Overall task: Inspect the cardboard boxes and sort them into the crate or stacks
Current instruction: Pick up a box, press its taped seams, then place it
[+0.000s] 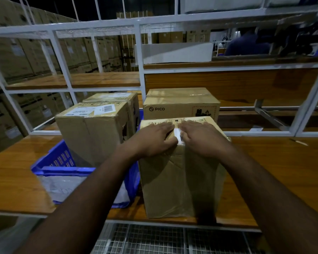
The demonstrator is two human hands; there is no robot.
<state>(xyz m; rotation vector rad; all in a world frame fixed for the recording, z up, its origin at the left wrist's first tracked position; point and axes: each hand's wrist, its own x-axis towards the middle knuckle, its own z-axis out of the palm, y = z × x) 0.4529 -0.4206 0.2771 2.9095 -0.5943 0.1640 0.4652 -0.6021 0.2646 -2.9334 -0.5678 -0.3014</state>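
Both hands flat on top of the near cardboard box, table front edge.

We see the left hand (pixel 154 139) and right hand (pixel 200 138) lying palm-down, fingers nearly straight, on the near box (pixel 180 180), gripping nothing; they cover most of a white label (pixel 177 134), its print unreadable. The box stands at the table (pixel 283 171) front edge, touching the blue crate (pixel 57 158) on its left. Two labelled boxes (pixel 92 131) stand in the crate, the rear one half hidden. A PICO box (pixel 180 103) sits just behind. Bare wood lies to the right. White shelf frame (pixel 141 52) behind; dim stacked cartons beyond.
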